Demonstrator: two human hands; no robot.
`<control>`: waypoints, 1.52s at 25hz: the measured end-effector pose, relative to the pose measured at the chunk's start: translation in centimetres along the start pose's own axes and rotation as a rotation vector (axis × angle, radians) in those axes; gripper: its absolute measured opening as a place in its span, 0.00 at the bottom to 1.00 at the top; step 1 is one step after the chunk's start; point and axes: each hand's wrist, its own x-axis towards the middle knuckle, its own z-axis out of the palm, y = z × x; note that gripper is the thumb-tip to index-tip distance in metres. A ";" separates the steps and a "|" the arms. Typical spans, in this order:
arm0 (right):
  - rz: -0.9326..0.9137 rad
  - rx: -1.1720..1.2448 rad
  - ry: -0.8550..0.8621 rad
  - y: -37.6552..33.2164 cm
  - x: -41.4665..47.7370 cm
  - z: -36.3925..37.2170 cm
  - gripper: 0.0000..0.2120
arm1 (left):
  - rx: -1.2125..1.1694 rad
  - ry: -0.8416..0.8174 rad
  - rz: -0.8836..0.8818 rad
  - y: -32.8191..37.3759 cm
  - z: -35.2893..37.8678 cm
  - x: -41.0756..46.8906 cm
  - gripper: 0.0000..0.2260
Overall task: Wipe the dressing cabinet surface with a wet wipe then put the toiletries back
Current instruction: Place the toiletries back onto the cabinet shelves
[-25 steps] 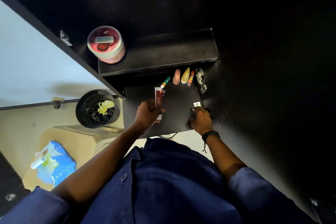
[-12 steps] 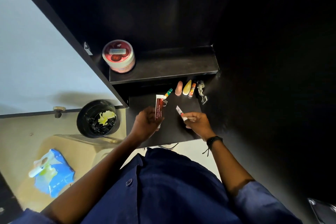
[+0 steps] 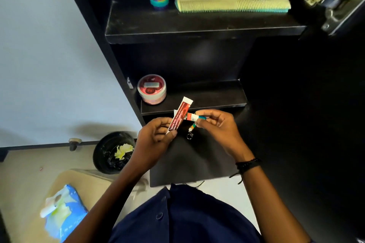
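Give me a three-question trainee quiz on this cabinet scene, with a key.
1. True or false: the comb and the red-lidded jar stand on the same shelf.
2. What does the left hand hold? A) the red tube B) the comb C) the red-lidded jar
3. Fill in: the small white tube is pinched by the ____ hand.

Key
1. False: the comb lies on the upper shelf, the red-lidded jar on the lower shelf.
2. A
3. The right hand.
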 end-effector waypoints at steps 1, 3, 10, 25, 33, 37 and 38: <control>-0.035 0.003 0.005 -1.0 -0.1 0.3 0.12 | -0.014 0.024 0.036 1.1 -0.5 -0.1 0.14; -0.109 0.023 0.017 -3.1 -0.3 0.8 0.11 | -0.019 0.076 0.136 3.4 -1.5 -0.5 0.15; -0.309 0.079 0.092 -10.3 -1.1 1.2 0.10 | 0.084 0.242 0.418 10.0 -5.3 -1.2 0.07; -0.559 -0.003 0.255 -20.0 2.7 2.2 0.12 | 0.536 0.527 0.394 17.7 -6.7 3.8 0.17; -0.634 -0.253 0.245 -20.8 5.2 4.2 0.11 | 0.741 0.589 0.410 19.2 -5.3 4.4 0.20; -0.662 -0.356 0.289 -20.8 6.1 4.3 0.09 | 0.770 0.464 0.525 19.0 -6.9 5.1 0.13; -0.667 -0.359 0.292 -20.8 6.3 4.3 0.09 | 0.788 0.444 0.535 18.8 -7.4 5.4 0.14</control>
